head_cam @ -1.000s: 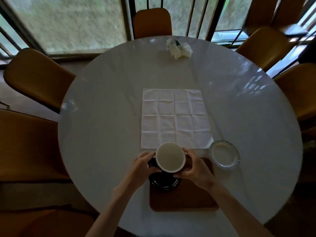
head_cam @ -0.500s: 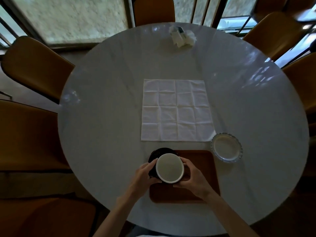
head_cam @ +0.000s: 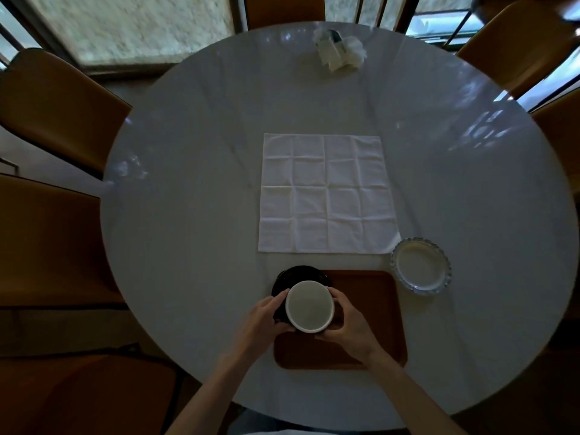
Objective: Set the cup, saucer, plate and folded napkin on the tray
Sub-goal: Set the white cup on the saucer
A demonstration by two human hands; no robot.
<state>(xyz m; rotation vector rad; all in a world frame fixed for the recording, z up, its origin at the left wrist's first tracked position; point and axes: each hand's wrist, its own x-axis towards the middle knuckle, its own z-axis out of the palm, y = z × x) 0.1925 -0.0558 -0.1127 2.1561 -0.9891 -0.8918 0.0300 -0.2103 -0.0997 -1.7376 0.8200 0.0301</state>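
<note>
Cup (head_cam: 309,306) held by L hand (head_cam: 262,321) & R hand (head_cam: 348,324).

Single head view, high above round table (head_cam: 188,215), facing steeply down and forward, wide-angle, hands close below.

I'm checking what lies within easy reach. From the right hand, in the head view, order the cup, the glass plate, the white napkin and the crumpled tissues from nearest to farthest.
From the right hand:
1. Cup, held between both hands, just left.
2. Glass plate, ahead and to the right, beside the tray's corner.
3. White napkin, spread flat mid-table, ahead.
4. Crumpled tissues, at the table's far edge.
</note>
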